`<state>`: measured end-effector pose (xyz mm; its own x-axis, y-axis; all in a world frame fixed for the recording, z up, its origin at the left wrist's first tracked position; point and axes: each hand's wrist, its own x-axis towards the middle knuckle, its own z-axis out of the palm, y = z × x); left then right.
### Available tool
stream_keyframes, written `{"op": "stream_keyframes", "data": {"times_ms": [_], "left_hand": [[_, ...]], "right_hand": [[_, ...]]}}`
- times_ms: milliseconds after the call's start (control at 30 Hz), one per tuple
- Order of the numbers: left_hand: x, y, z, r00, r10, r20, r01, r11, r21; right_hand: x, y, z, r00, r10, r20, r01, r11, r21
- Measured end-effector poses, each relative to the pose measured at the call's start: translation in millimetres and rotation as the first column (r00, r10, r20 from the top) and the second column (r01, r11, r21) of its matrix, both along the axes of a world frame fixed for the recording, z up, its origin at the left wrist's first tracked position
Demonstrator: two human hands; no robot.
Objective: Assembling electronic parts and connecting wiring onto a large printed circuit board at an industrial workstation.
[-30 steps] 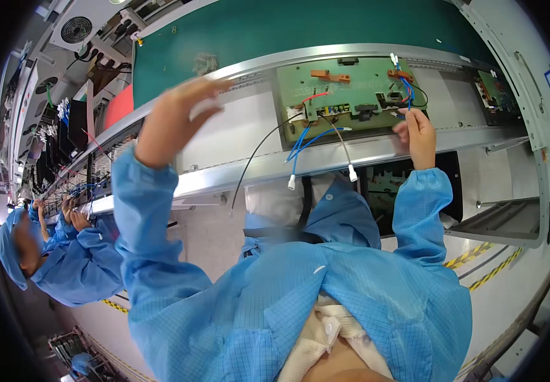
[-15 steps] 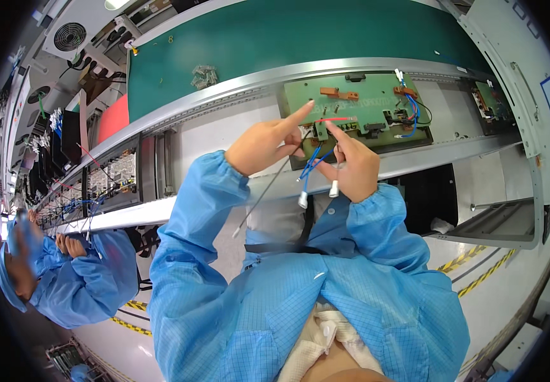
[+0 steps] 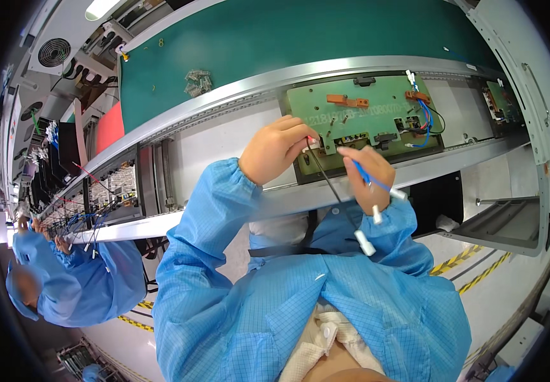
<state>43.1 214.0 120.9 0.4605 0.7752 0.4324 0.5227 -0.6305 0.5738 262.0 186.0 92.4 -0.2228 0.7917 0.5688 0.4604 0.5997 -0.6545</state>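
Note:
My left hand (image 3: 276,151) is closed in a pinch at the left front edge of a green circuit board (image 3: 306,105). A black wire (image 3: 327,180) runs from its fingertips down to the right and ends in a white connector (image 3: 364,243). A bit of red and white shows at those fingertips, too small to make out. Beside the board's front edge, my right hand (image 3: 370,177) is curled round blue wires (image 3: 364,172). Their white connectors (image 3: 377,214) hang over the wrist and palm. The right fingertips are partly blurred.
The board lies in a metal conveyor rail (image 3: 249,89). Blue, red and black wires (image 3: 426,118) rise at its right end. A green mat (image 3: 256,38) beyond holds a small pile of metal parts (image 3: 198,83). A co-worker in blue (image 3: 90,280) sits at the left, near more boards.
My left hand has gone from a pointing finger to a pinch at the board's edge. The black wire has swung to the right. My right hand has drawn right with the blue wires.

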Motion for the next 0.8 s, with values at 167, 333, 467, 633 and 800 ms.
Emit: {"op": "stream_keyframes", "data": {"times_ms": [167, 333, 467, 633, 800], "left_hand": [[11, 12, 13, 0.996, -0.074, -0.039, 0.078, 0.993, 0.086], [24, 22, 12, 0.992, -0.11, -0.059, 0.113, 0.992, 0.051], [31, 25, 22, 0.989, -0.104, -0.103, 0.095, 0.992, -0.087], [37, 30, 22, 0.989, -0.062, -0.135, 0.047, 0.992, -0.115], [40, 30, 20, 0.975, -0.044, -0.22, 0.043, 0.999, -0.009]], "right_hand": [[0, 21, 13, 0.993, 0.012, -0.114, -0.03, 0.988, -0.155], [-1, 34, 10, 0.988, 0.04, -0.147, -0.056, 0.993, -0.103], [0, 36, -1, 0.968, 0.083, -0.237, -0.122, 0.98, -0.157], [-10, 32, 9, 0.963, 0.021, -0.268, -0.087, 0.968, -0.234], [-14, 34, -3, 0.963, -0.079, -0.259, 0.04, 0.987, -0.154]]}}
